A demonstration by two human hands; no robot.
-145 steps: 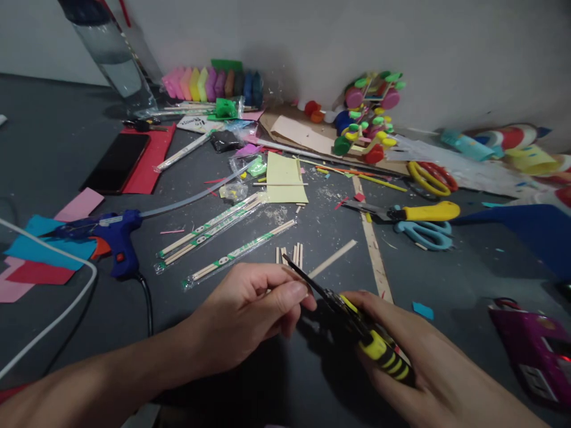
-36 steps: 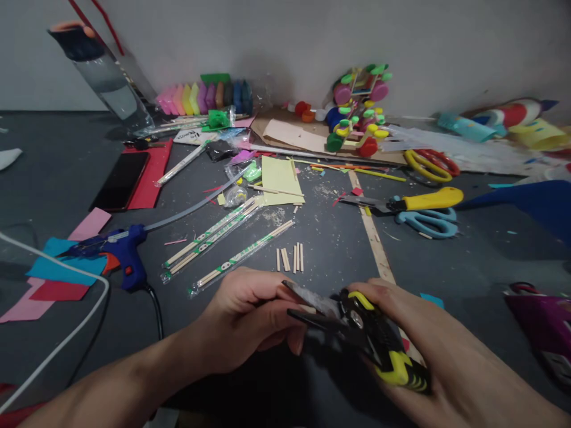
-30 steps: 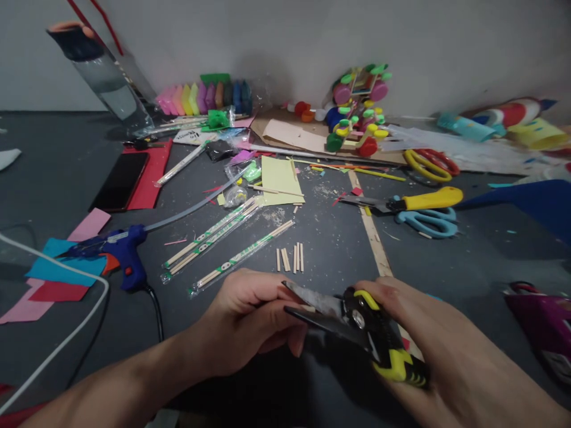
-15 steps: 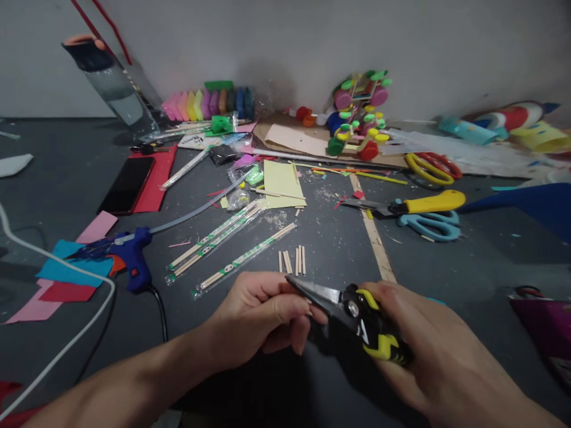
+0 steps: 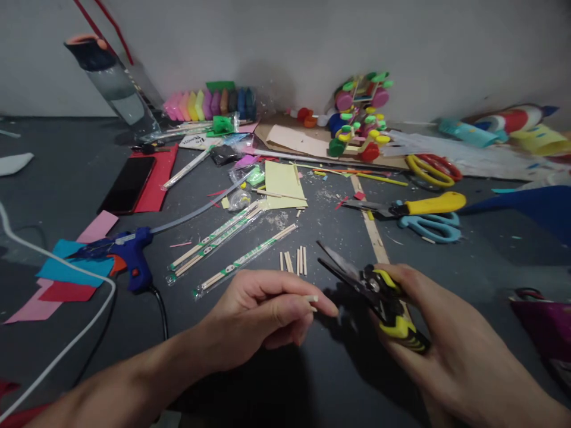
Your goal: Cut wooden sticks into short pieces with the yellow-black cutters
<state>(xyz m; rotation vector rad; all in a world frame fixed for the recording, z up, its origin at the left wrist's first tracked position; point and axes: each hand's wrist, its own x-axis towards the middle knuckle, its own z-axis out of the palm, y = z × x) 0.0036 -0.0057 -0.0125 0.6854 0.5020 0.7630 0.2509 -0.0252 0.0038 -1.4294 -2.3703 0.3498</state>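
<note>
Gray wall point(image 5: 303, 47) is seen behind a dark counter point(image 5: 499, 255) on which craft materials and scraps are spread. At the near center, a pale stick piece point(image 5: 313, 298) is pinched narrowly between thumb and forefinger of the left hand point(image 5: 270, 306). A second pale end seems to be exposed just below it; the number of pieces held cannot be told. Yellow-and-black cutters point(image 5: 373, 286) are gripped by the right hand point(image 5: 441, 333), with the handles enclosed and the blades parted, near the stick piece but not touching it.

Progress is judged to be partial. Several short sticks point(image 5: 298, 261) are already laid side by side just beyond the left hand. To their left, one wrapped pack of sticks point(image 5: 252, 257) and farther packs point(image 5: 214, 241) are left at full length in their film. Longer loose sticks point(image 5: 289, 197) are laid partly across the yellow paper point(image 5: 285, 178). A blue glue gun point(image 5: 136, 255) is placed at left; blue-handled scissors point(image 5: 430, 228) are placed at right.
</note>
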